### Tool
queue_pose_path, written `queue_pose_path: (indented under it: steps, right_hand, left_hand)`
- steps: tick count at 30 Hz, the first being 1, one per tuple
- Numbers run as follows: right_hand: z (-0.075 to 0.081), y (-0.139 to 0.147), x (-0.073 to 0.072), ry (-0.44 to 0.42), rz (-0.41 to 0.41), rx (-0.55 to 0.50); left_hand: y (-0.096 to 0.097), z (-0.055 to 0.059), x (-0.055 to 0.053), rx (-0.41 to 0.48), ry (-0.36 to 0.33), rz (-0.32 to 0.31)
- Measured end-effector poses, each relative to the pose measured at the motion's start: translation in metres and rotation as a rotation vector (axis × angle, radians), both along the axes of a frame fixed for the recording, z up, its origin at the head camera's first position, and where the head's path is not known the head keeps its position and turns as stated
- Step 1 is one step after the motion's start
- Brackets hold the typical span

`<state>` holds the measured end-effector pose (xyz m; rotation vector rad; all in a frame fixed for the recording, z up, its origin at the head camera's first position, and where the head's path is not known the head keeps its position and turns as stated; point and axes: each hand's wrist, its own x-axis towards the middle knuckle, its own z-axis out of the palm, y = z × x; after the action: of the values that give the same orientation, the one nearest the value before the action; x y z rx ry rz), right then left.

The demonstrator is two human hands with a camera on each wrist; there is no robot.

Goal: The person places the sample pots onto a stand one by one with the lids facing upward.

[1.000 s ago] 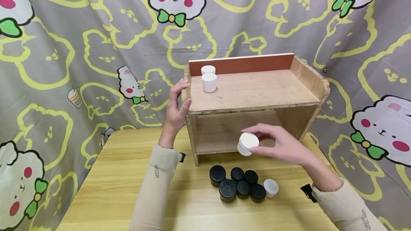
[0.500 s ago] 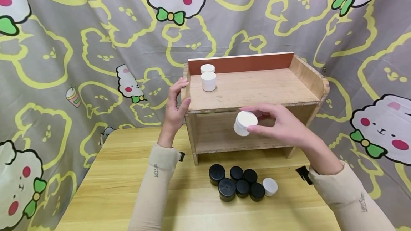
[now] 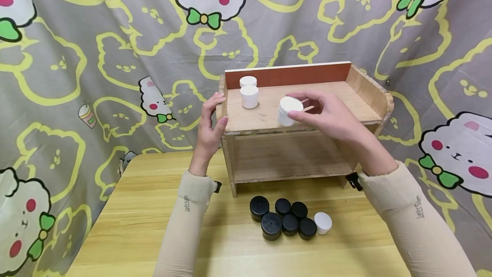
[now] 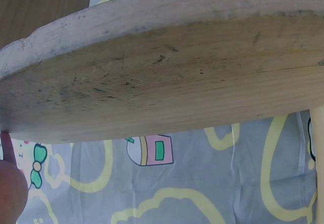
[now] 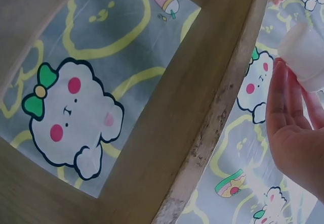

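My right hand (image 3: 324,112) pinches a small white lidded jar (image 3: 289,110) between thumb and fingers, held over the front edge of the upper shelf. In the right wrist view the same white jar (image 5: 305,57) shows pale at the fingertips. My left hand (image 3: 210,125) grips the left side panel of the wooden shelf unit (image 3: 307,104); part of that hand (image 4: 11,188) shows at the edge of the left wrist view. Two white jars, a front one (image 3: 249,97) and a back one (image 3: 248,81), stand one behind the other at the upper shelf's left end.
Several black lidded jars (image 3: 271,225) cluster on the wooden table (image 3: 146,208) before the shelf unit, with one white jar (image 3: 323,223) at their right. The lower shelf (image 3: 288,157) lies beneath the upper one. A patterned curtain (image 3: 153,54) hangs behind.
My right hand has lifted the white jar from below the upper shelf's front edge to over it. My left hand has kept its grip on the side panel.
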<state>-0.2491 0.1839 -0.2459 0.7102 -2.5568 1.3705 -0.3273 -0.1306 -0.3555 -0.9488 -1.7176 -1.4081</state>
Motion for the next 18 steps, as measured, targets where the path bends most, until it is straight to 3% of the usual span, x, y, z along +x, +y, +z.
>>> queue_pose_path:
  steps: [10, 18]
  right_hand:
    - [0.016, -0.011, -0.034, 0.032, -0.084, 0.022]
    - [0.024, -0.024, -0.055, -0.011, -0.109, -0.015]
  left_hand:
    - [0.0, 0.001, 0.0, 0.001, -0.003, -0.007]
    - [0.0, 0.002, 0.001, 0.003, -0.01, -0.007]
